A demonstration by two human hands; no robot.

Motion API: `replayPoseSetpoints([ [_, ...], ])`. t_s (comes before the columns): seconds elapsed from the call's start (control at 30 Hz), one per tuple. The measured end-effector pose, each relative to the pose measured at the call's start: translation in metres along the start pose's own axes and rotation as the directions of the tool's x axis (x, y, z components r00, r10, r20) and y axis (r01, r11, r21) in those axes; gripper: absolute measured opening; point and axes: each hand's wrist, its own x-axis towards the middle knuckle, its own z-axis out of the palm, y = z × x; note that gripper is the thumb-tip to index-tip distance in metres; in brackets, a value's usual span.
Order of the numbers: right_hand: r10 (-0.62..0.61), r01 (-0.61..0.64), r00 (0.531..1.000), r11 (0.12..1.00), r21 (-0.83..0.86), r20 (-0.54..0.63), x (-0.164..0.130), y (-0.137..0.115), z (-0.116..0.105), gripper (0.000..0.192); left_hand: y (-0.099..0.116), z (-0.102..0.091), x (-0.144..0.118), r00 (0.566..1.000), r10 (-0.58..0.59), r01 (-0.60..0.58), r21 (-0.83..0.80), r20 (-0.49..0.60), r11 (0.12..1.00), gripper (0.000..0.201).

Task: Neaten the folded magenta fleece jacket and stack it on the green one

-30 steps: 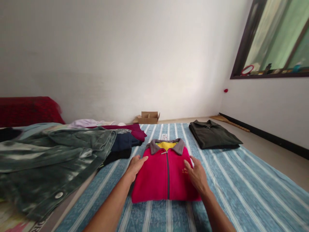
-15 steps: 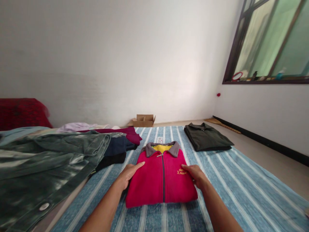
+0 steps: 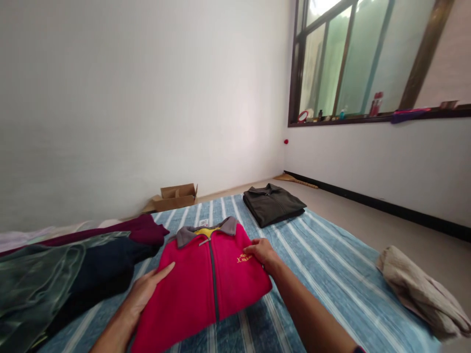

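A folded red fleece jacket point(image 3: 206, 284) with a grey collar, yellow lining and a dark zip lies in front of me on the blue striped sheet point(image 3: 331, 274). My left hand point(image 3: 145, 291) grips its left edge, thumb on top. At the right edge, near the yellow logo, my right hand point(image 3: 262, 253) pinches the cloth. The jacket looks slightly raised and tilted between both hands.
A folded dark olive jacket point(image 3: 273, 203) sits farther back on the sheet. Dark navy, maroon and green velvet clothes point(image 3: 62, 269) are piled at the left. A beige garment point(image 3: 423, 291) lies on the floor at the right. A cardboard box point(image 3: 176, 196) stands by the wall.
Both hands went from resting on the red jacket's sides to gripping its edges. The view has swung right, showing more window and the beige garment.
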Motion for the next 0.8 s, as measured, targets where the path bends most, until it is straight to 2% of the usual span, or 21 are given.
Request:
replayPoseSetpoints([
  [0.1,-0.045,0.045,0.999,0.999,-0.018,0.015,-0.005,-0.019,-0.027,0.011,0.010,0.022,-0.019,0.988,-0.081,0.096,-0.111,0.132,0.989,0.018],
  [0.23,-0.085,0.087,0.996,0.994,-0.073,0.020,-0.014,-0.042,-0.081,0.015,0.008,0.065,-0.042,0.969,0.004,0.041,-0.176,0.246,0.983,0.029],
  [0.43,-0.104,0.098,0.994,0.980,-0.172,-0.029,-0.026,-0.068,-0.184,0.024,-0.008,0.150,-0.068,0.893,0.146,-0.023,-0.281,0.425,0.959,0.033],
  [0.53,-0.099,0.082,0.993,0.973,-0.215,-0.067,-0.029,-0.075,-0.232,0.027,-0.016,0.194,-0.082,0.875,0.154,-0.006,-0.308,0.459,0.951,0.032],
  [0.63,-0.081,0.052,0.990,0.970,-0.238,-0.116,-0.033,-0.078,-0.270,0.033,-0.026,0.234,-0.096,0.862,0.147,0.025,-0.330,0.485,0.944,0.031],
  [0.8,-0.037,-0.006,0.985,0.970,-0.244,-0.171,-0.039,-0.072,-0.313,0.037,-0.043,0.283,-0.112,0.853,0.144,0.048,-0.349,0.502,0.936,0.031],
])
